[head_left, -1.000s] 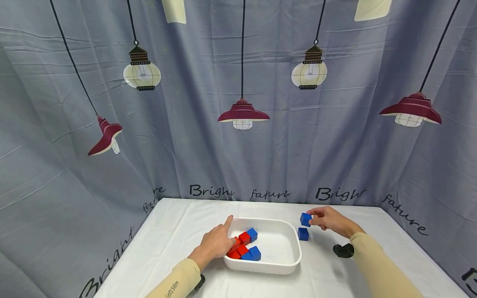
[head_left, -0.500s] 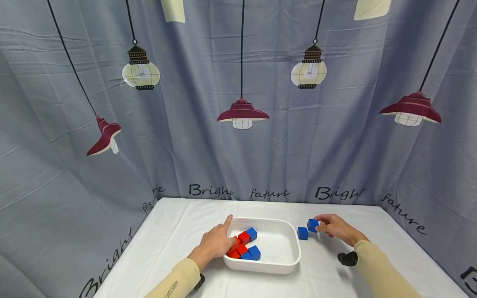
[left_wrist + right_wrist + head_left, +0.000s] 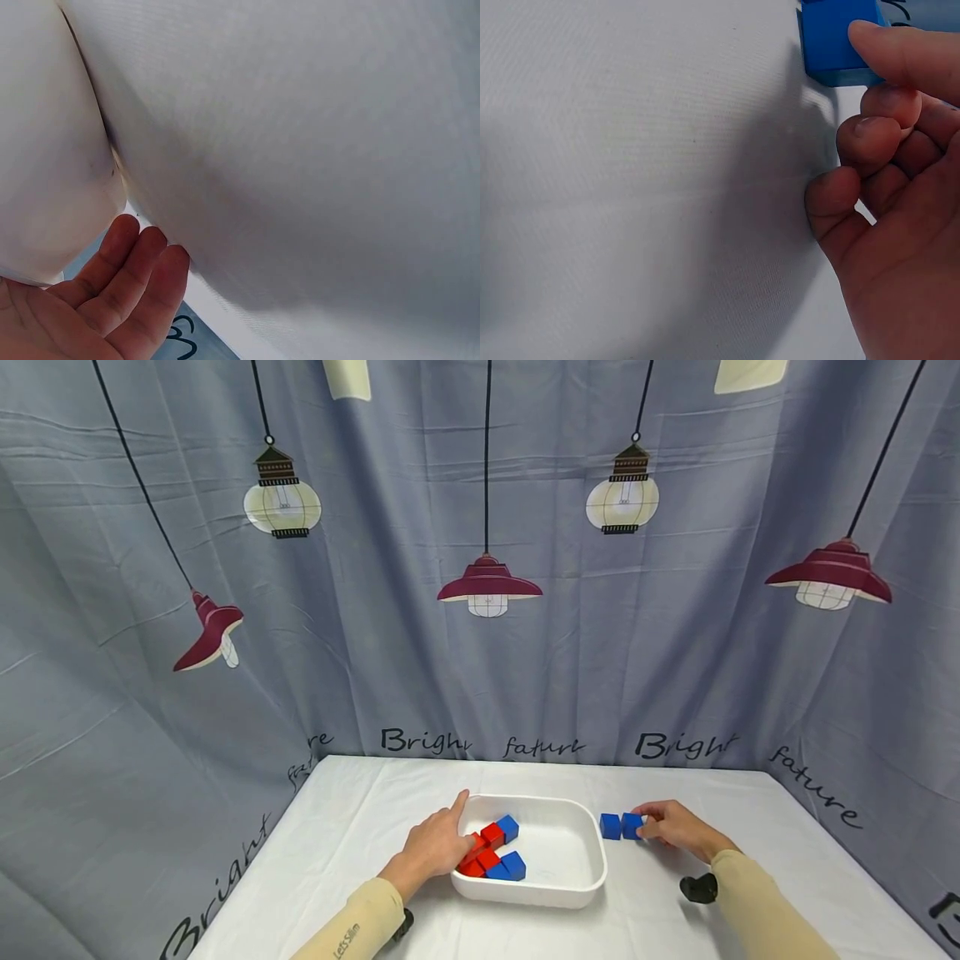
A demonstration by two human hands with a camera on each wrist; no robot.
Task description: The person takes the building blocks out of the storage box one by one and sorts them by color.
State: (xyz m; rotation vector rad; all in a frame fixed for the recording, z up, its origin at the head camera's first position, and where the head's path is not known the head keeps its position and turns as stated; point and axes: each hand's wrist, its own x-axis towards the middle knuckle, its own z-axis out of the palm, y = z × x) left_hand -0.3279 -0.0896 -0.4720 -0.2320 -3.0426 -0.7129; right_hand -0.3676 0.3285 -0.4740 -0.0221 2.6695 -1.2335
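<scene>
My left hand [image 3: 433, 847] holds the left wall of a white plastic tub [image 3: 540, 895], its thumb over the rim and other fingers along the outside. In the left wrist view those fingers [image 3: 154, 277] show beside the tub's outer wall. Inside, at the left end, lie several red cubes [image 3: 492, 836] and blue cubes [image 3: 514, 865]. To the right of the tub, my right hand [image 3: 681, 828] pinches a blue cube [image 3: 632, 826] between thumb and fingers. That cube stands right beside another blue cube [image 3: 611, 827] on the table.
A white cloth covers the table [image 3: 390, 785]. Behind it hangs a blue-grey curtain [image 3: 420, 677] printed with lamps and lettering. Each wrist carries a small black device, and the one on the right [image 3: 699, 888] is the plainer to see.
My right hand has brought its blue cube from above and behind the other one, rightward and down to stand beside it. The left hand and tub have stayed put.
</scene>
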